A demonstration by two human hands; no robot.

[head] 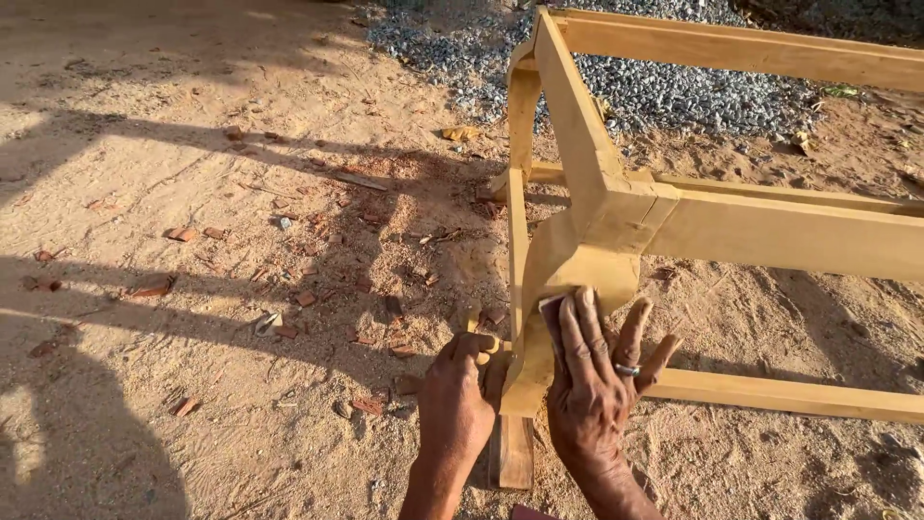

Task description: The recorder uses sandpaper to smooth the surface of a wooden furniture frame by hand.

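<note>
From the head view I look down on a pale wooden frame (616, 217) standing on sandy ground (192, 193). It is bare, unfinished timber: a curved leg (539, 318) comes down toward me, straight rails run off to the right, and one rail climbs away toward the top of the picture.

My right hand (597, 380) lies flat on the lower part of that curved leg, fingers spread and pointing up the wood. Under the fingertips sits a small dark sheet of sandpaper (551, 306), pressed against the leg rather than pinched, so this grip is open and flat on the paper. A ring shows on one finger.

My left hand (457, 395) is just to the left, at the edge of the same leg near its foot. Its fingers curl in around the leg's edge (how firm the hold is, I cannot tell from here), so this grip reads as closed on the wood. The two hands are close together, with the leg's narrow edge between them.

The foot of the leg touches the ground between my wrists, and it looks darker there.

Around the frame the sand is strewn with reddish chips (289, 327) and scraps. A heap of grey gravel (654, 87) lies beyond the frame at the top. Long shadows cross the ground on the left side.
</note>
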